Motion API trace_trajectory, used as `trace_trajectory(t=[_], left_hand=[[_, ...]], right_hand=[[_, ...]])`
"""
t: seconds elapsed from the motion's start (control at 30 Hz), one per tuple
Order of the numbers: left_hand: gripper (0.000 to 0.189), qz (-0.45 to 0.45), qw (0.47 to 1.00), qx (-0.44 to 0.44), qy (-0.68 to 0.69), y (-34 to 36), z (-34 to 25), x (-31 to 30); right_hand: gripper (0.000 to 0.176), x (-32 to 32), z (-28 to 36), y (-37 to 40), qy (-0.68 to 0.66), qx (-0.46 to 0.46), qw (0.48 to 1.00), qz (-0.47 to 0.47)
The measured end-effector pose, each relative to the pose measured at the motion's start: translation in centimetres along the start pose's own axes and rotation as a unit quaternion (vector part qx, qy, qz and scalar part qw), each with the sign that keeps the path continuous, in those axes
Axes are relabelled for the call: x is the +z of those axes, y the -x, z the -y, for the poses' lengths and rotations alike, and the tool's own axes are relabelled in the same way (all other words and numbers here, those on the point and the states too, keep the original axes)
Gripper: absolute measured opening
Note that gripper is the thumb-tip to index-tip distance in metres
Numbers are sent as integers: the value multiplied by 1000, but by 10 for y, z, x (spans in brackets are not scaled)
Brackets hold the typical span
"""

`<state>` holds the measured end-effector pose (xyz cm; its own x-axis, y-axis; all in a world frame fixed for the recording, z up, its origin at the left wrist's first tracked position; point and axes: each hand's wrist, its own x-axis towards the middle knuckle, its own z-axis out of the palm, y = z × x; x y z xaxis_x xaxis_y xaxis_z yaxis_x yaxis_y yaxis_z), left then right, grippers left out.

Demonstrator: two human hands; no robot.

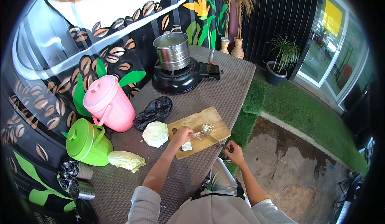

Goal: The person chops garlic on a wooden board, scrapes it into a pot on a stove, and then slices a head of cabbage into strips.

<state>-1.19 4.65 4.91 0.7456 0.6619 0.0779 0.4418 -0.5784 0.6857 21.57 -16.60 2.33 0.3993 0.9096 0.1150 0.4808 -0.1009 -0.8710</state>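
Note:
My right hand (234,152) is wrapped round the dark handle of a knife (215,140), whose blade lies over the wooden cutting board (184,123). Small chopped white pieces (207,127) sit on the board by the blade tip. On the left part of the board my left hand (184,135) has its fingers closed at some thin pale strips (197,135); exactly what it grips is too small to tell. Just below that hand is a flat white piece (187,145). A round cabbage (155,134) rests on the table left of the board.
A steel pot (171,51) stands on a black gas stove (176,81) at the back. Left are a black plastic bag (154,111), a pink jug (110,103), a green jug (89,143), a leafy cabbage (126,161) and metal utensil holders (82,189). The table edge (243,99) runs along the right.

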Motion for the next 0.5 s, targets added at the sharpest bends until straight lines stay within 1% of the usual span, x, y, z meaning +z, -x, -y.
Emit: trace_trajectory(t=[0.07,0.13,0.27,0.33,0.37,0.43,0.47,0.5], left_hand=[[17,-14,1000,-16,5,4,-1,2],[16,-50,998,-10,-31,5,-1,3],[18,-29,997,-42,-55,6,-8,-1],[23,-21,995,-24,-94,4,-10,0],[23,-21,995,-24,-95,2,-11,0],[29,-34,993,18,-113,0,-16,0],[29,-34,993,17,-113,-1,-14,1],[30,-37,992,54,-110,-4,-10,5]], right_hand=[[25,5,9,-1,25,5,1000,-8],[21,10,11,-2,11,-45,998,-40],[21,19,6,-6,9,-26,999,-43],[25,20,5,-5,-4,-23,999,-43],[25,21,5,-5,-4,-24,999,-44],[25,20,8,-1,11,-13,999,-35],[25,20,8,-1,11,-12,999,-34],[25,21,9,-1,17,-10,999,-35]])
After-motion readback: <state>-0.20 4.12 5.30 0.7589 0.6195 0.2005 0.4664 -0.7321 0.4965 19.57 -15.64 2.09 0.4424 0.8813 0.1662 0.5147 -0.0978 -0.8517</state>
